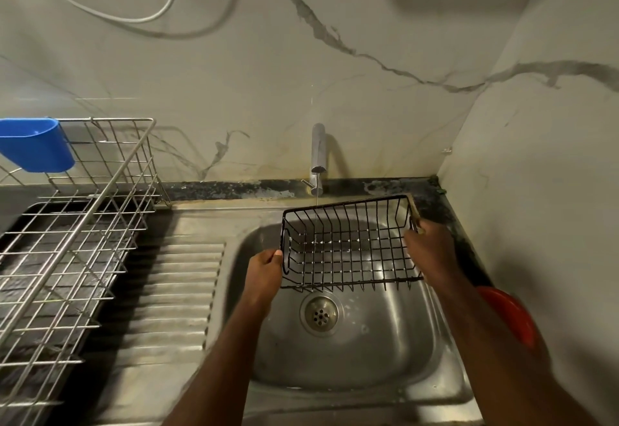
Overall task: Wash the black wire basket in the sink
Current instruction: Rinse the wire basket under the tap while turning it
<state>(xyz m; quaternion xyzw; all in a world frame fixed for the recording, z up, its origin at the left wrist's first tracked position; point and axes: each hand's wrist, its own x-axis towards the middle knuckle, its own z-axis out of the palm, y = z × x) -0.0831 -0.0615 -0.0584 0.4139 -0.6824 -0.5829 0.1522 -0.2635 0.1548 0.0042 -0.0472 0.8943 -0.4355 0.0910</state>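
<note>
Black wire basket: your left hand and right hand are gripping opposite ends; wet wire could be slipping under the thin stream.

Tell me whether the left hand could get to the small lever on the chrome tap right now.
Probably not as things stand: the left hand grips the black wire basket, which sits between it and the tap lever. It would need to let go first.

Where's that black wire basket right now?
In the head view the black wire basket is held over the sink, right of centre, under the tap, with the left hand and right hand gripping its ends.
</note>
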